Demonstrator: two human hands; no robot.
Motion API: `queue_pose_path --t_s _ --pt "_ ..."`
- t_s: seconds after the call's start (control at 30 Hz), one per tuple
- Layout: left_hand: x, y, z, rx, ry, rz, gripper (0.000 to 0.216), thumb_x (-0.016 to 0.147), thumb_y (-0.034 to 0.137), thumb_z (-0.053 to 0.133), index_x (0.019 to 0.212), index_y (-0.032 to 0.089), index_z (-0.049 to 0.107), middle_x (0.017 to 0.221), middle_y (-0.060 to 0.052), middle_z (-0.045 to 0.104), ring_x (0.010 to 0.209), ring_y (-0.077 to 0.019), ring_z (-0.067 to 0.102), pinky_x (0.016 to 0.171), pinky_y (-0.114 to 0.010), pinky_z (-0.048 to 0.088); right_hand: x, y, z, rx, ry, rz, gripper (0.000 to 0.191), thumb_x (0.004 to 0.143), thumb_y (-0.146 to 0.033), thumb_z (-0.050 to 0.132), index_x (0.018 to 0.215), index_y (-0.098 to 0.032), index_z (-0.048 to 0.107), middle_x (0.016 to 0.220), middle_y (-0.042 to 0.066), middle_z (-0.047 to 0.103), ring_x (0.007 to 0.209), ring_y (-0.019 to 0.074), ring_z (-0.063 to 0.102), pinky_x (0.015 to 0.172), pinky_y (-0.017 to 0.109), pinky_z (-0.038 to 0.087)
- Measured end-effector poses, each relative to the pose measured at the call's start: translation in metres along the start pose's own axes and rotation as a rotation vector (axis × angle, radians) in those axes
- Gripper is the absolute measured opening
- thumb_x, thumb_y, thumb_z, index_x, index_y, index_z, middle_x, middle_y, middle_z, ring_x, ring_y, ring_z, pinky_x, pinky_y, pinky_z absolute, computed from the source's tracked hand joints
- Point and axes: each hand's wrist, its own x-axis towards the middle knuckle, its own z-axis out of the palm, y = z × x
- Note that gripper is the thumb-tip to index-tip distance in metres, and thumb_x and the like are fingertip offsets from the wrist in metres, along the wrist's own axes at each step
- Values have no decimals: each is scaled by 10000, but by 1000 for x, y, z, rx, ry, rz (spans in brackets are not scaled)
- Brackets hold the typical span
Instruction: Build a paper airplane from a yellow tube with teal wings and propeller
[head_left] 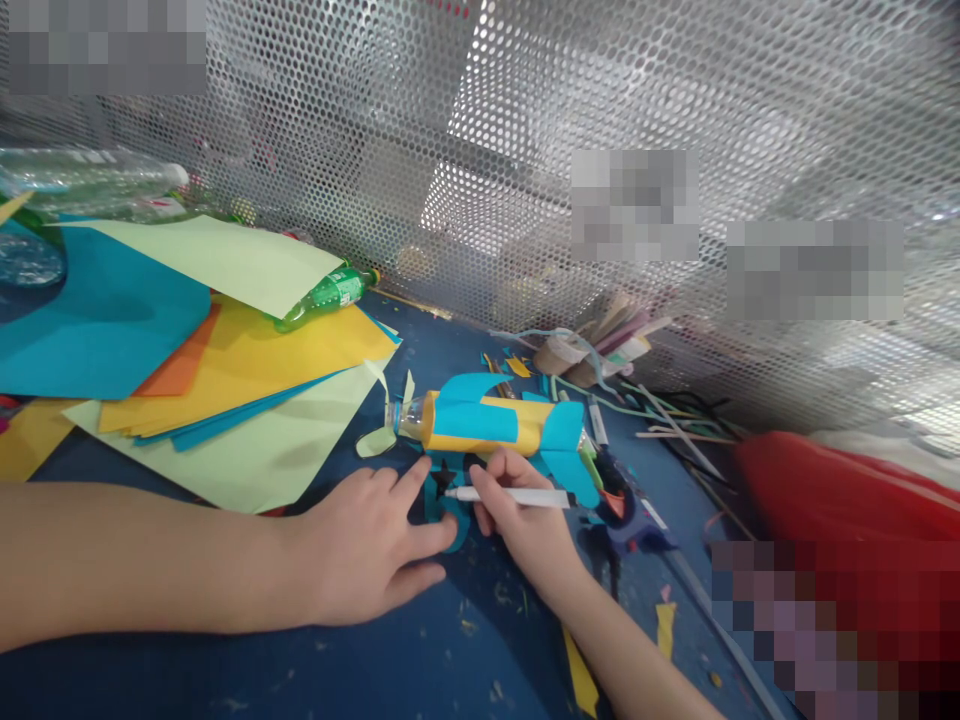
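My right hand (pixel 525 525) is closed round a white marker (pixel 536 496), its tip pointing left at a black star (pixel 443 481) on a small blue paper piece (pixel 457 532). My left hand (pixel 375 545) lies with fingers spread, its fingertips touching the edge of that piece. Just beyond both hands lies a plastic bottle (pixel 409 417) on its side, wrapped in yellow paper (pixel 465 446) with blue paper shapes (pixel 476 420) stuck on it. Part of the small blue piece is hidden under my fingers.
Coloured paper sheets (pixel 292 360) and a green bottle (pixel 330 297) are piled at left, with clear bottles (pixel 90 175) behind. A perforated metal panel (pixel 337 130) rises at the back. A glue gun (pixel 634 525), containers of sticks (pixel 592 355) and a red cloth (pixel 825 500) are at right.
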Motion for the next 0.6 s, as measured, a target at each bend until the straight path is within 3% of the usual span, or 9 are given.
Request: queue_pose_path --t_s 0.6 --pt "0 -1 -2 19 -16 6 377 909 463 385 1217 297 524 1342 -199 435 863 -297 608 691 -442 485 2 3 0 -5 18 7 320 824 -368 548 603 -234 359 377 -80 447 371 92 373 437 224 310"
